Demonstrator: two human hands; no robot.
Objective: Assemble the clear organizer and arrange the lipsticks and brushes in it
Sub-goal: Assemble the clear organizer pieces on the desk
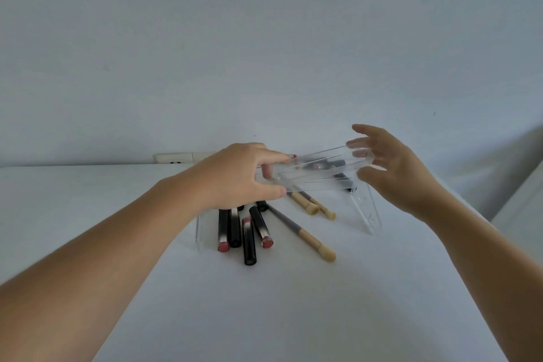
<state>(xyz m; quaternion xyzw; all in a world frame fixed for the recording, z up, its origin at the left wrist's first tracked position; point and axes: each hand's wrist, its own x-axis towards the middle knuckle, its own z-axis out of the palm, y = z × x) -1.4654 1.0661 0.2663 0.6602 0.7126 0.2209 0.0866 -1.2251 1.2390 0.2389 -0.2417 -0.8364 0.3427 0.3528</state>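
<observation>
We hold a clear tray (pixel 320 169) above the lipsticks (pixel 249 232) and brushes (pixel 305 236) on the table (pixel 117 200). Our left hand (pixel 235 176) pinches its end; our right hand (pixel 390 167) cups the other end, fingers spread.

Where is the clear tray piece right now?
In the head view, the clear tray is held up above the table between the left hand and right hand, over the lipsticks and brushes.

The far ends of the lipsticks (pixel 235 226) are hidden by the left hand (pixel 238 176); the tray (pixel 320 172) is blurred.
</observation>
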